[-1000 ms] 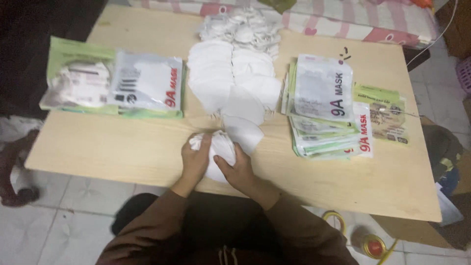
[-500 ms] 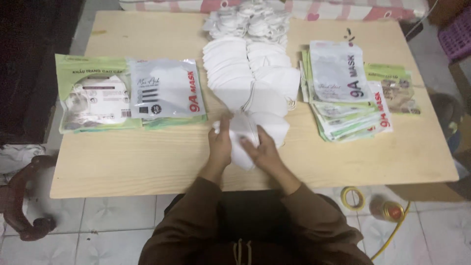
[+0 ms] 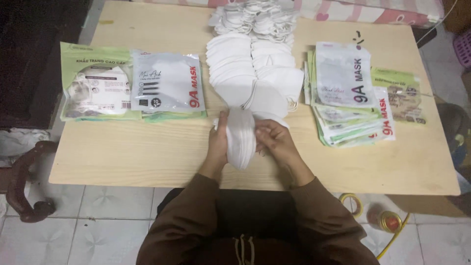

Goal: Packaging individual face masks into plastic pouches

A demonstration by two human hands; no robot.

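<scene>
A stack of white folded face masks (image 3: 240,140) stands on edge between my hands near the table's front edge. My left hand (image 3: 217,142) grips its left side, my right hand (image 3: 273,140) presses on its right side. Just beyond lie two overlapping rows of loose white masks (image 3: 252,73) running up the middle of the wooden table (image 3: 122,152). Both sleeves are brown.
Filled flat mask packets (image 3: 162,83) lie at the left, on top of green-edged ones (image 3: 95,86). A fanned pile of empty packets (image 3: 353,98) sits at the right. A heap of white masks (image 3: 255,17) is at the far edge. A tape roll (image 3: 351,203) lies on the tiled floor.
My hands have gathered the masks into a tighter upright stack. The camera has moved closer and shifted slightly.
</scene>
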